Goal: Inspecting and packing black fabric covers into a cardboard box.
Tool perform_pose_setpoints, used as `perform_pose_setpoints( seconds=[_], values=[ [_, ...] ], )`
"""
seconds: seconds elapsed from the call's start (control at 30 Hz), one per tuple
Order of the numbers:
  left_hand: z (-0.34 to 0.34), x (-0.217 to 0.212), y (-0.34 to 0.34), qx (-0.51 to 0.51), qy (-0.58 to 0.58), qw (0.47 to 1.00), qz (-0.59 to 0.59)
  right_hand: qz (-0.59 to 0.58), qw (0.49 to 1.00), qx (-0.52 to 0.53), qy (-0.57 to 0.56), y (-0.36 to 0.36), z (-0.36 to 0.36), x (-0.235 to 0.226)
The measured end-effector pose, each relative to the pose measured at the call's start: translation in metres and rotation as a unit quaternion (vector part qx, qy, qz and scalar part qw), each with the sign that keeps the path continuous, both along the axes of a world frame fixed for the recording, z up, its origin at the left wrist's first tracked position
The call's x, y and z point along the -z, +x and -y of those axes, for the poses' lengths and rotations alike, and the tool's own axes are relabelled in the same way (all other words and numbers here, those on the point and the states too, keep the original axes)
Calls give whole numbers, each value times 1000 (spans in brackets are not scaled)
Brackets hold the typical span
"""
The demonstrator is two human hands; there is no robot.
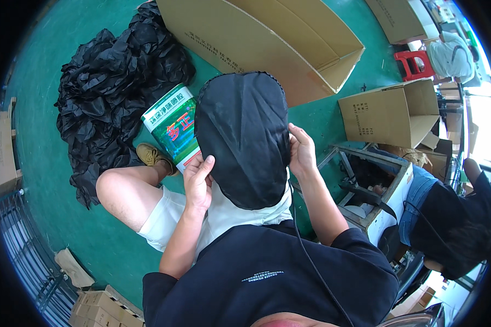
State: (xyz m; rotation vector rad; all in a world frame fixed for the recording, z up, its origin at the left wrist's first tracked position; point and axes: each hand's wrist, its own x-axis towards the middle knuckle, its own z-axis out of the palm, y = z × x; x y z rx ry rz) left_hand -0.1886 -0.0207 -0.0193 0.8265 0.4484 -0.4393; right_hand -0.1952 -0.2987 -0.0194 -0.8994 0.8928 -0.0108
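A black fabric bag (243, 136) with a stitched rim hangs spread out in front of me, over my lap. My left hand (198, 180) grips its lower left edge. On the opposite side, my right hand (301, 150) pinches the right edge. Behind the bag stands a green and white printed tin (174, 124) on the floor, partly hidden by the fabric. My bent left knee (120, 191) and brown shoe (153, 157) lie just left of my left hand.
A heap of black fabric pieces (114, 92) lies on the green floor at left. A large open cardboard box (278, 38) sits ahead, a smaller box (390, 111) to its right. Another person (453, 218) sits at right beside a grey machine (371, 191). Stacked cartons (103, 310) lie lower left.
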Motion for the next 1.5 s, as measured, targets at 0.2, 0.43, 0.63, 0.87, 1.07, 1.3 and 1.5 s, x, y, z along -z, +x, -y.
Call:
perform_pose_setpoints(
  seconds=[0.2, 0.43, 0.63, 0.87, 1.07, 1.3, 1.5],
  values=[
    [7, -17, -15, 64, 63, 995, 32, 20, 998, -17, 51, -17, -9, -18],
    [-9, 7, -31, 186, 196, 956, 113, 141, 982, -65, 105, -46, 1, 15],
    [-10, 8, -36, 193, 183, 959, 100, 165, 979, -57, 102, -52, -1, 16],
    [-7, 12, -41, 181, 176, 962, 106, 167, 981, -57, 80, -55, -3, 19],
    [-6, 15, -47, 196, 186, 957, 103, 185, 978, -76, 60, -65, 1, 27],
    [-10, 10, -34, 222, 266, 933, 104, 124, 985, -107, -61, -52, -4, 7],
    [-13, -20, -6, 318, 433, 832, 137, 108, 946, -168, -255, -36, 1, -9]
  ],
)
